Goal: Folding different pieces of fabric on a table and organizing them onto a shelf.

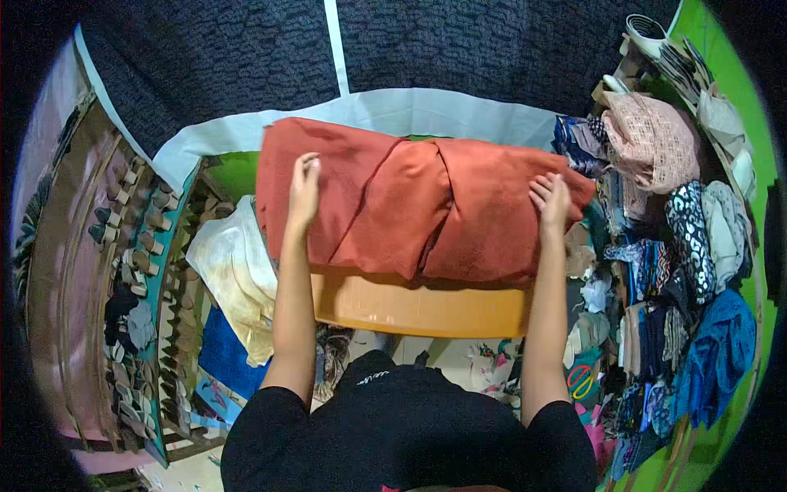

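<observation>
A large rust-orange cloth (389,209), folded in loose overlapping layers, lies across a yellow-brown table (418,307) in front of me. Over the cloth's left part is my left hand (304,193), its fingers pointing away from me and slightly curled, with nothing visible in them. Whether it presses on the fabric I cannot tell. At the cloth's right end, my right hand (553,201) rests with fingers spread on the fabric. A crease runs down the middle of the cloth, and its near edge hangs over the table top.
To the right, shelves hold folded clothes, a pink knitted bundle (652,139) and a blue garment (717,353). At left stands a rack of shoes (135,254), with a pale yellow-white cloth (234,271) beside the table. A dark patterned curtain (459,49) hangs behind.
</observation>
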### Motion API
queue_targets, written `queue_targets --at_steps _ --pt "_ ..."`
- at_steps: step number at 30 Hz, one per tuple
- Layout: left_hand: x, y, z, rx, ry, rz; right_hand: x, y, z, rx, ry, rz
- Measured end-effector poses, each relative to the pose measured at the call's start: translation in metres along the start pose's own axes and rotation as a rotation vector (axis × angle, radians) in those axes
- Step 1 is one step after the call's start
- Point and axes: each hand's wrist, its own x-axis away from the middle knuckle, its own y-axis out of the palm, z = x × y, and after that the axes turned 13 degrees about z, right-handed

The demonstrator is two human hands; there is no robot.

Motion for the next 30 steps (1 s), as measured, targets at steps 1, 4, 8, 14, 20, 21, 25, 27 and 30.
queue_targets --at_steps 1,4,8,14,20,21,25,27,30 --pt "-0.009 0.028 -0.009 -0.109 -0.028 -0.08 -0.038 -0.021 0.05 0.06 -0.188 -0.041" --pt "-0.01 0.025 -0.079 -0.951 -0.22 -0.226 0.002 0.014 0.129 1.028 -0.504 -0.287" --pt "0.01 0.016 -0.166 -1.16 -0.011 -0.254 0.042 -0.008 0.201 1.399 -0.434 -0.413" --pt "0.067 -0.002 -0.184 -0.877 0.054 0.508 0.073 -0.032 0.191 1.391 -0.699 0.268" --pt "0.078 -0.002 -0.203 0.402 -1.071 0.25 0.048 -0.134 0.26 0.668 0.236 0.672" --pt "0.074 -0.008 -0.206 0.395 -1.068 0.277 0.054 -0.114 0.252 0.674 0.249 0.649" --pt "0.058 -0.006 -0.205 0.626 -1.081 0.509 0.067 -0.069 0.209 0.013 0.667 0.461" --pt "0.056 -0.007 -0.205 0.531 -1.057 0.495 0.073 -0.07 0.2 -0.071 0.723 0.379" --pt "0.075 -0.018 -0.199 0.602 -0.986 0.432 0.093 -0.092 0.191 -0.14 0.58 0.351"
